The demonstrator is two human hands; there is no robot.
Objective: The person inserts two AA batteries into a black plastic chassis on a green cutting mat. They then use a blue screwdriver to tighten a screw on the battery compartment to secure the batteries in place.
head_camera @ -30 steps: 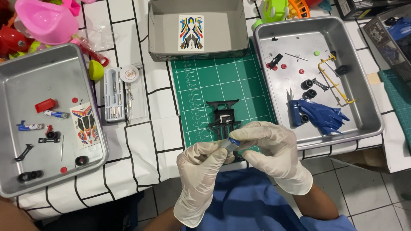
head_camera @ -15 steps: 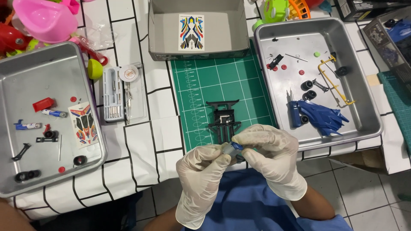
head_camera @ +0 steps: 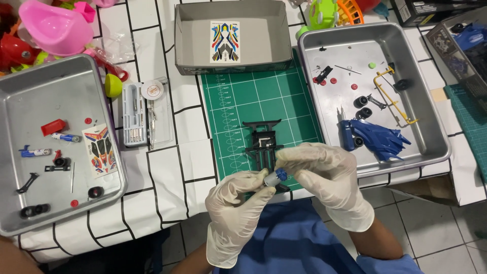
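White latex covers both of my hands, and left to right I count two steel trays with a grey carton between them. Far left of my fingers, the left tray (head_camera: 61, 147) holds one small sticker sheet (head_camera: 99, 150), a tapered white card printed in red, blue and black, beside a red block and scattered dark parts. Further in, a clear plastic tool case (head_camera: 134, 114) lies on the checked cloth. Straight beyond my fingertips the grey carton (head_camera: 231, 35) carries a second sticker sheet (head_camera: 224, 41), rectangular, with blue, yellow and red shapes. One black chassis (head_camera: 263, 144) sits on the green cutting mat (head_camera: 256, 109), just past my fingers. My left hand (head_camera: 238, 213) pinches the small silver motor (head_camera: 274, 178) with its blue end cap, and my right hand (head_camera: 324, 180) closes on the same piece from the other side; since half a second ago both hands have kept the grip and barely shifted. To the right of my fingers, the right tray (head_camera: 431, 127) holds one blue car body (head_camera: 378, 139).
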